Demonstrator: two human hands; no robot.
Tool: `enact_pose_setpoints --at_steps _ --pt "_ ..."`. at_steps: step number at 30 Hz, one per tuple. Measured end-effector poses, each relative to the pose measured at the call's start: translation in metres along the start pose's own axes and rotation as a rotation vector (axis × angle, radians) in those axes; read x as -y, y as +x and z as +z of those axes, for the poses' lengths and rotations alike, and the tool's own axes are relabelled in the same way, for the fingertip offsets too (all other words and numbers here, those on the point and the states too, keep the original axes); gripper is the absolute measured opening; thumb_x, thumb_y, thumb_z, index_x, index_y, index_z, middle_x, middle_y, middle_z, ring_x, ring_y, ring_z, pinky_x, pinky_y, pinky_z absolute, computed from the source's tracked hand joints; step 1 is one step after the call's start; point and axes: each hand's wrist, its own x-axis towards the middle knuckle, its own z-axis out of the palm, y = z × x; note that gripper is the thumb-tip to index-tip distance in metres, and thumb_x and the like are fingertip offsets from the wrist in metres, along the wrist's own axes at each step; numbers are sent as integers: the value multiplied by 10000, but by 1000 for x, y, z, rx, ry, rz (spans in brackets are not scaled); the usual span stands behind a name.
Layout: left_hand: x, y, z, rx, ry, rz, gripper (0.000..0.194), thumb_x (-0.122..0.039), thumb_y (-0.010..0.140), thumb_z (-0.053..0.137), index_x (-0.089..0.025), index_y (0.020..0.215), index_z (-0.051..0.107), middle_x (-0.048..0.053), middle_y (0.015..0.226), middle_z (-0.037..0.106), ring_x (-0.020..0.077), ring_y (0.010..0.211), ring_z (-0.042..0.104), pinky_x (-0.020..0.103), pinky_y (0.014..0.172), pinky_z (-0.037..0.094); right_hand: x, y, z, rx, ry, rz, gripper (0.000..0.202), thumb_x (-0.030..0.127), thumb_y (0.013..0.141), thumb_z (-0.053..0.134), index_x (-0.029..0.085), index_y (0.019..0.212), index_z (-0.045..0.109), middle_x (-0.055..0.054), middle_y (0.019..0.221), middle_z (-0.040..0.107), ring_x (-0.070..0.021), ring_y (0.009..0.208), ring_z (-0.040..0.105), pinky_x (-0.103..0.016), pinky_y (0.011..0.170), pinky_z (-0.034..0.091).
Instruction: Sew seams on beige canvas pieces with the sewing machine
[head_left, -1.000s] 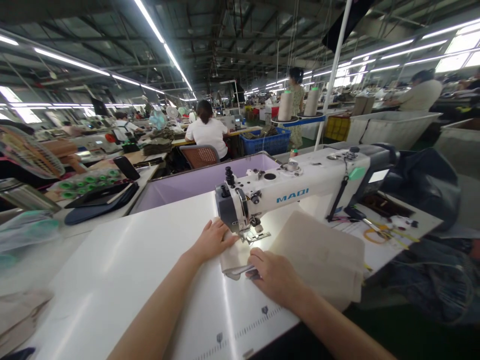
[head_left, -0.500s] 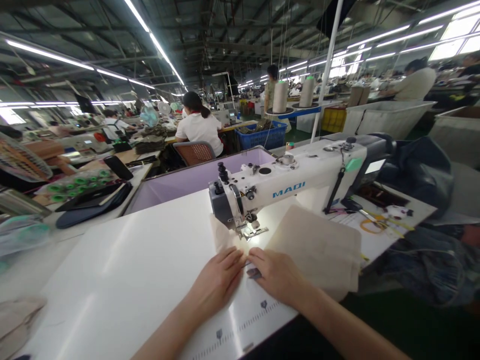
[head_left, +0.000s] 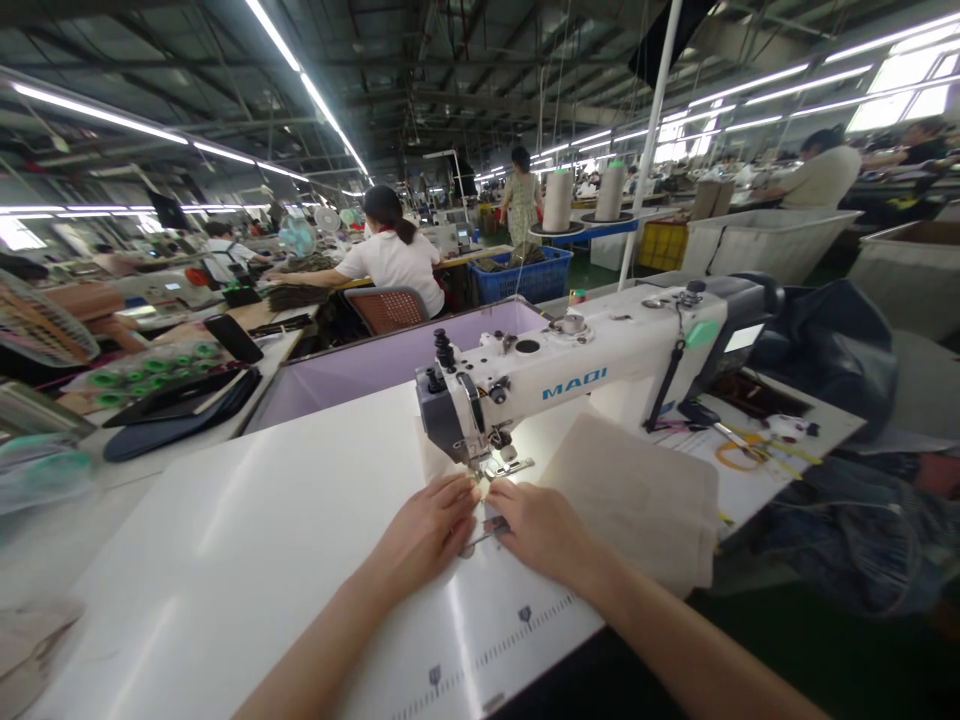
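Observation:
Beige fabric [head_left: 637, 495] lies on the white sewing table, spreading right of the needle, with a smaller part left of the presser foot. My left hand [head_left: 431, 525] has its fingers bunched on the fabric's near edge just before the presser foot [head_left: 496, 468]. Close beside it, my right hand [head_left: 544, 530] pinches the same edge between thumb and fingers. The white sewing machine [head_left: 577, 375] stands over the cloth, its lamp lighting the needle area. Below my fingertips a metal plate [head_left: 480, 530] shows in the table. My fingers hide the gripped edge itself.
Scissors [head_left: 739, 435] and yellow tape lie on the table right of the machine. Two thread cones [head_left: 557, 200] stand on a blue rack behind it. A lilac bin [head_left: 360, 365] borders the table's far edge. A seated person [head_left: 394, 255] works beyond.
Both my hands have moved a little forward with the fabric edge, closer to the presser foot, uncovering more metal plate. In the background, the seated person's arm now reaches left and a standing person shows more fully.

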Motion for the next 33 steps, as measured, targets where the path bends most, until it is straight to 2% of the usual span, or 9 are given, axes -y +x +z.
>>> enact_pose_setpoints --at_steps 5,11,16,24,33 --pt "9 9 -4 3 -11 -31 315 -265 1003 453 -187 1242 642 107 1275 667 262 1193 623 433 1029 543 0 1 0 -13 12 5 156 267 973 544 206 1062 656 -50 1168 668 -223 1016 646 -319 865 487" --pt "15 12 -4 0 -23 -44 330 -279 1004 452 -189 1260 640 113 1237 678 250 1123 642 416 979 561 1 -9 2 -31 14 5 116 293 956 586 200 1005 636 -39 1133 669 -225 952 657 -314 791 486" --pt "16 9 0 -26 13 -56 340 -291 1003 460 -198 1271 648 111 1257 675 249 1132 637 420 994 551 4 -16 8 -37 60 43 134 276 963 562 206 1059 625 -40 1181 657 -210 947 660 -294 764 482" --pt "16 5 6 -90 36 -54 342 -294 1002 471 -191 1274 651 116 1312 669 260 1192 636 447 1031 544 5 -18 9 -37 75 56 198 226 948 538 206 1129 615 -53 1243 638 -221 1002 650 -308 819 492" --pt "19 4 9 -88 53 -25 348 -287 1013 453 -165 1275 647 131 1323 663 269 1223 623 450 1044 541 6 -18 9 -48 62 62 197 228 944 546 191 1120 626 -66 1249 651 -235 998 656 -317 818 501"
